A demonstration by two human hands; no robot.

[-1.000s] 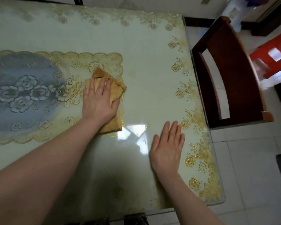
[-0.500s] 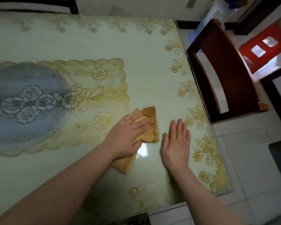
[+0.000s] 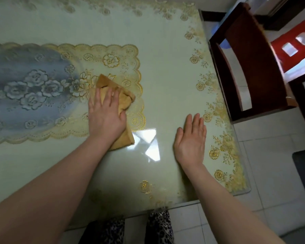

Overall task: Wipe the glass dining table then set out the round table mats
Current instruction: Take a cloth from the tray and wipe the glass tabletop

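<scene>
We press our left hand (image 3: 106,114) flat, fingers straight, onto the folded tan cloth (image 3: 123,103) lying on the glass table (image 3: 165,71) over the gold lace pattern. Our right hand (image 3: 190,140) rests open-palmed on the glass near the dark wooden chair (image 3: 250,55).

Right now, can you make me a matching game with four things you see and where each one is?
Things:
1 folded yellow-brown cloth
2 right hand
3 dark brown wooden chair
4 red plastic stool

Places:
A beyond the chair
B under the left hand
C flat on the glass dining table
D beside the table's right edge

Pairs: 1-B, 2-C, 3-D, 4-A
</scene>
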